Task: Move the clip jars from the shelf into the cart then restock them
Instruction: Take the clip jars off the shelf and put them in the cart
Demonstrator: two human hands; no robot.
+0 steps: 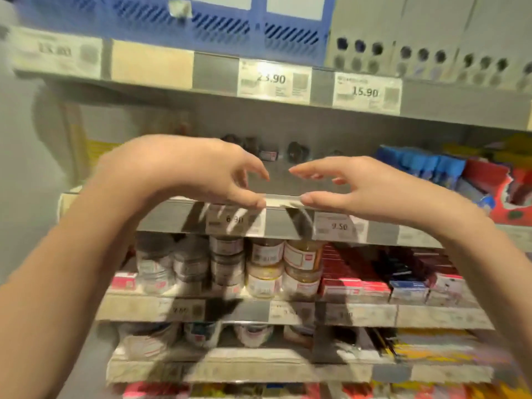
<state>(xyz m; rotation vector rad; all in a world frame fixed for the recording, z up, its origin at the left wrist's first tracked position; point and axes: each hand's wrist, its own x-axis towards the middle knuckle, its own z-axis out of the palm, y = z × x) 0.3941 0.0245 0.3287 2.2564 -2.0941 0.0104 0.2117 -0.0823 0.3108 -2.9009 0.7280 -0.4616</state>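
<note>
My left hand (218, 174) and my right hand (342, 187) hover side by side at the front edge of a grey shelf (276, 180), fingers loosely spread toward each other and holding nothing. The stretch of shelf between them is bare, with a few small dark jars (296, 151) far at its back. One shelf lower stand stacked clip jars: silver-filled ones (190, 263) on the left and gold-filled ones (285, 266) beside them. More jars (201, 335) sit on the shelf below that. No cart is in view.
Red and blue small boxes (383, 277) fill the shelf right of the jars. Blue packs (423, 165) and a red carton (501, 191) lie right of my hands. Above hang price tags (273, 82), a blue crate (178, 21) and grey boxes (426, 30).
</note>
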